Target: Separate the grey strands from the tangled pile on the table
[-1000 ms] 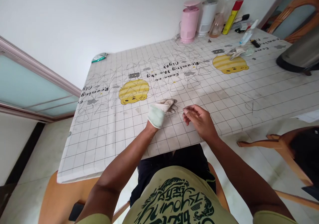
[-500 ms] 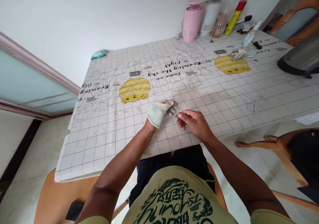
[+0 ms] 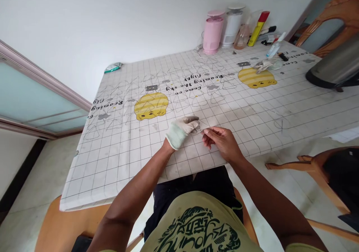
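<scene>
My left hand wears a whitish work glove with a pale green cuff and grey fingertips. Its fingers are curled just above the table, closed at the end of a thin wire, which is hard to make out. Bare and to the right, my right hand pinches the same wire between thumb and forefinger, its other fingers folded under. A small gap separates the two hands. Beneath them lies a checked tablecloth with yellow bear prints. Several bent wire outlines appear across its far half.
Along the wall stand a pink cylinder device, a white one, a bottle and a yellow spray can. A second glove lies at the right near a metal kettle. A wooden chair stands right.
My left hand's fingers have shifted, the upper ones now straighter and more spread. My right hand has moved slightly right, widening the gap. The camera view has tilted a little.
</scene>
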Demonstrator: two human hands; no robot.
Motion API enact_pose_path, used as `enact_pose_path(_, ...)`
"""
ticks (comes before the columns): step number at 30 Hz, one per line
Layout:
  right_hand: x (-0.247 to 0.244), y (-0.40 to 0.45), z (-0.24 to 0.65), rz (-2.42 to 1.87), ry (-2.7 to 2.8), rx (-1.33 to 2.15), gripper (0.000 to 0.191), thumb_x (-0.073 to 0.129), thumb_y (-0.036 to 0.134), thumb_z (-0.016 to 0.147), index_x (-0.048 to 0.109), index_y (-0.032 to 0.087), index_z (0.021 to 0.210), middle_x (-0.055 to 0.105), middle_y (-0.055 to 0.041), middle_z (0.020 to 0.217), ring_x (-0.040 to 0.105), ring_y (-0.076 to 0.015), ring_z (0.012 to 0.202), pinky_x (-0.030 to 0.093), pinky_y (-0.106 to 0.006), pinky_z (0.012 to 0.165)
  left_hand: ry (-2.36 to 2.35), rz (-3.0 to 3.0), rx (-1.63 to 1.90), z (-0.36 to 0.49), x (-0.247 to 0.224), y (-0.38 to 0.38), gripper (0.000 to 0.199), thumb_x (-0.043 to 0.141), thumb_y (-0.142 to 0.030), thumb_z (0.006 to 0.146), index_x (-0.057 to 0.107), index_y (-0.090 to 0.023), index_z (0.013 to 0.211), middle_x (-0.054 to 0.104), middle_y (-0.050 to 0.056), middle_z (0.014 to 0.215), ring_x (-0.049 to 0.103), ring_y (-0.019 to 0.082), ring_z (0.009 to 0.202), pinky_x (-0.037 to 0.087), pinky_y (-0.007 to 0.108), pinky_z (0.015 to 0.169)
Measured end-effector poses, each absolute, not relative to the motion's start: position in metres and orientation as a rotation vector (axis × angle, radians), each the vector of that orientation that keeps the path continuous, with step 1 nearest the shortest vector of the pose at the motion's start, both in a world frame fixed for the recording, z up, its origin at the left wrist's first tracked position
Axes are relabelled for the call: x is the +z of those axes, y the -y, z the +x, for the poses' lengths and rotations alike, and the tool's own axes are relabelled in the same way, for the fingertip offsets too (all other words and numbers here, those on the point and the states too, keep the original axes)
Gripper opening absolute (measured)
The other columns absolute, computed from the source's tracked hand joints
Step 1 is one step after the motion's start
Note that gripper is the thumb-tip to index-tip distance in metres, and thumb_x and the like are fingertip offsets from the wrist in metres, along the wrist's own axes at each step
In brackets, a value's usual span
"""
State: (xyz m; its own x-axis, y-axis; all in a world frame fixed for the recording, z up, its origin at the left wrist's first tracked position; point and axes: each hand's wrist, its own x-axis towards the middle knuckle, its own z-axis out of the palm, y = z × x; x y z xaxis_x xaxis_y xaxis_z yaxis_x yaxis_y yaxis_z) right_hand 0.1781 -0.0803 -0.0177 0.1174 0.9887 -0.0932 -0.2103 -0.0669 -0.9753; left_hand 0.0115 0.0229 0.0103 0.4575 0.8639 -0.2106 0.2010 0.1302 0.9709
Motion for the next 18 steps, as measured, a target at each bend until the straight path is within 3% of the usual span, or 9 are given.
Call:
enact_pose_path(3,-0.017,0.080,0.182,-1.184,0.883,1.238,0.032,0.080,0.051,0.091,0.079,0.019,0.089,0.073,-0.0057,0.080,0.064,-0.0163,0.062,0.049,-0.029,0.050,-1.065,1.462,0.642,0.006,0.013,-0.024,0.043,0.076,-0.035,0.090,0.074,-0.017,0.130,0.081,0.009,0.111,0.074,0.020,0.095,0.056,0.029,0.088)
enact_pose_path(5,-0.016,0.080,0.185,-1.182,0.859,1.224,0.033,0.080,0.052,0.091,0.079,0.019,0.090,0.072,-0.0058,0.080,0.063,-0.0163,0.062,0.049,-0.029,0.050,-1.050,1.471,0.647,0.003,0.015,-0.023,0.043,0.074,-0.039,0.092,0.074,-0.017,0.130,0.080,0.010,0.115,0.075,0.021,0.097,0.056,0.030,0.091)
enact_pose_path(12,-0.015,0.080,0.189,-1.179,0.844,1.196,0.032,0.081,0.051,0.091,0.081,0.019,0.091,0.073,-0.0061,0.079,0.064,-0.0161,0.062,0.049,-0.029,0.049,-1.024,1.412,0.622,0.009,0.015,-0.012,0.030,0.059,-0.032,0.100,0.077,-0.014,0.117,0.079,0.007,0.086,0.074,0.017,0.076,0.061,0.030,0.078)
enact_pose_path(18,-0.016,0.083,0.190,-1.209,0.942,1.168,0.035,0.079,0.054,0.091,0.080,0.020,0.093,0.075,-0.0066,0.080,0.065,-0.0176,0.062,0.052,-0.030,0.050,-1.053,1.411,0.551,0.011,0.017,-0.012,0.022,0.060,-0.023,0.096,0.080,-0.015,0.101,0.079,0.005,0.080,0.069,0.014,0.064,0.058,0.026,0.068)
